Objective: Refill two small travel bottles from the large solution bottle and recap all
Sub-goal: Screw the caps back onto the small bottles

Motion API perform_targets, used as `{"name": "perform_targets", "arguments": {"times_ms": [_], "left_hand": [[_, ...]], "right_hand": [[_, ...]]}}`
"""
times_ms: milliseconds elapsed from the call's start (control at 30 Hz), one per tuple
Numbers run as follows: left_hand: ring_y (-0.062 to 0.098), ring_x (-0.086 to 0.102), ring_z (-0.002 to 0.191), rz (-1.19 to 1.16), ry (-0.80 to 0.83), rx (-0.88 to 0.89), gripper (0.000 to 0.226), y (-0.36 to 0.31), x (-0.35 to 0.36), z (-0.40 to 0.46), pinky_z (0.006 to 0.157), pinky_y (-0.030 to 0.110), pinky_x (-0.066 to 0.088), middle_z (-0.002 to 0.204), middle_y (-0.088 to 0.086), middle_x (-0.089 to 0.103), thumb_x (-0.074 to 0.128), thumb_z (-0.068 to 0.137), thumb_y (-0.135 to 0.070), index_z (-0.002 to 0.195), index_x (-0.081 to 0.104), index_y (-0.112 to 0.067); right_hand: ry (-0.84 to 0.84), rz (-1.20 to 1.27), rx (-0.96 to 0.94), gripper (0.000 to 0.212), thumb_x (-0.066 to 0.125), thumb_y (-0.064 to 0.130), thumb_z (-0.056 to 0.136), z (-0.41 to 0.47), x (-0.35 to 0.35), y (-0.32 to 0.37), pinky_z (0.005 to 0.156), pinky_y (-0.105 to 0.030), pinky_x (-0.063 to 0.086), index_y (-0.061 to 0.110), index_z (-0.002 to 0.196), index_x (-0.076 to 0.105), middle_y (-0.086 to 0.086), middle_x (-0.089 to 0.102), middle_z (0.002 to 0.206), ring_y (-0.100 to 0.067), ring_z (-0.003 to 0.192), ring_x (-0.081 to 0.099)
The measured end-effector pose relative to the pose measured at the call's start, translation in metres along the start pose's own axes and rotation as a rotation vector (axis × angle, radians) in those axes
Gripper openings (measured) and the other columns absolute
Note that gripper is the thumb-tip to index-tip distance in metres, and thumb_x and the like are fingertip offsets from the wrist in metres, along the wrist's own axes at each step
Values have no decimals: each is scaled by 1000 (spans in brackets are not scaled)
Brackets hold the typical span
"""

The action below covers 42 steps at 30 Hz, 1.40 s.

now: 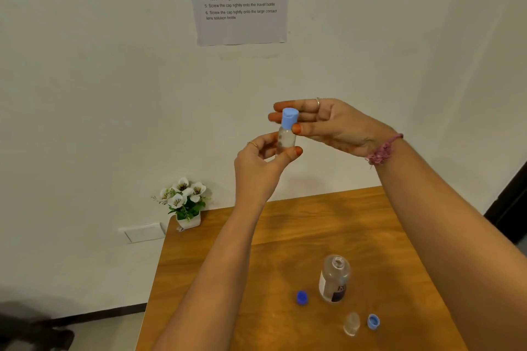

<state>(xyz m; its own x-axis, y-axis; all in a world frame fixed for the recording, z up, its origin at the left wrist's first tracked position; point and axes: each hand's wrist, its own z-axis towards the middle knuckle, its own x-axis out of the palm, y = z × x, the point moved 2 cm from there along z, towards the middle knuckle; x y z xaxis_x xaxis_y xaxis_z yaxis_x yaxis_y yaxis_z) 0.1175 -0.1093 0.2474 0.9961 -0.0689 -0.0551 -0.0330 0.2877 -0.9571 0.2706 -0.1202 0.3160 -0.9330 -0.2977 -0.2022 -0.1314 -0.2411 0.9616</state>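
The left hand (263,161) grips a small bottle (286,140) held high at twelve o'clock above the table (216,279). The right hand (328,125) pinches its light blue cap (289,118) with thumb and fingers. Whether this cap is going on or coming off cannot be told. At five o'clock the large bottle (334,279) stands open beside its dark blue cap (301,297). The second small bottle (351,323) and its cap (373,321) sit apart, so recapping seems left.
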Motion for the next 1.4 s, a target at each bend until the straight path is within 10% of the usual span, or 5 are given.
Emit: {"name": "perform_targets", "arguments": {"times_ms": [133, 400, 767, 967, 1400], "left_hand": [[16, 70, 96, 3, 1, -4, 52, 1, 1, -1, 90, 43, 56, 103, 3, 73, 83, 70, -28, 116, 66, -12], [17, 69, 98, 23, 64, -27, 45, 8, 5, -1, 91, 43, 56, 106, 3, 72, 80, 75, -28, 115, 64, -14], [18, 70, 98, 21, -54, -10, 42, 23, 19, 1, 89, 43, 56, 106, 5, 73, 79, 76, -22, 115, 67, -11], [14, 70, 98, -36, 107, -118, 46, 45, 15, -6, 90, 41, 56, 103, 0, 73, 80, 75, -23, 115, 60, -15], [11, 60, 86, 456, 269, -383, 49, 199, 24, -133, 63, 8, 44, 93, -1, 65, 86, 66, -15, 110, 66, -8]], "right_hand": [[-189, -75, -28, 36, 72, 7, 73, 4, 5, -4, 81, -19, 52, 17, 107, 64, 1, 73, 100, -13, 99, 67], [-20, -101, 34, 39, 59, 12, 87, -2, 5, 1, 96, -20, 46, 15, 126, 55, -1, 65, 120, -11, 113, 60], [-494, -112, -46, 30, 70, 10, 81, -3, 30, -23, 92, -23, 50, 13, 111, 66, -3, 71, 103, -6, 96, 67], [-293, -4, 54, 63, 73, 19, 75, -25, 9, -35, 101, -24, 41, 19, 133, 47, 5, 55, 133, -4, 122, 50], [-833, -25, 377, 21, 57, 4, 89, -159, -4, -228, 82, -19, 52, 18, 101, 68, 3, 70, 101, -8, 99, 64]]}}
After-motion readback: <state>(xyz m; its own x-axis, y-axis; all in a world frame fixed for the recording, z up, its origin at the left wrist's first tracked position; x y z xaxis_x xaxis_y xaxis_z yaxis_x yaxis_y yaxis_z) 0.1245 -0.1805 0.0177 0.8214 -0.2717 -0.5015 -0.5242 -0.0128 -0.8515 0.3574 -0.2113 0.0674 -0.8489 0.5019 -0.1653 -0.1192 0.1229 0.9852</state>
